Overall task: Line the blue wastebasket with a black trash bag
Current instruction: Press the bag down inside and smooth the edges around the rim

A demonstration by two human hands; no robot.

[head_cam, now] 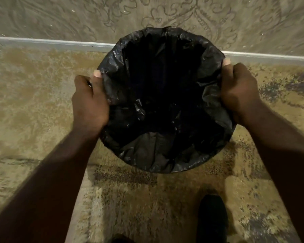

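A black trash bag (165, 106) is spread open in a round shape in the middle of the view, its crinkled edge folded outward all the way round. The blue wastebasket is hidden under the bag; no blue shows. My left hand (89, 100) grips the bag's edge on the left side, thumb on top. On the right side, my right hand (239, 92) is closed on the bag's edge in the same way. The inside of the bag is dark and looks hollow.
The floor is a tan patterned carpet (42, 106). A pale metal strip (60, 43) runs across it behind the bag. A dark shoe (212, 218) stands on the carpet at the bottom right, below the bag.
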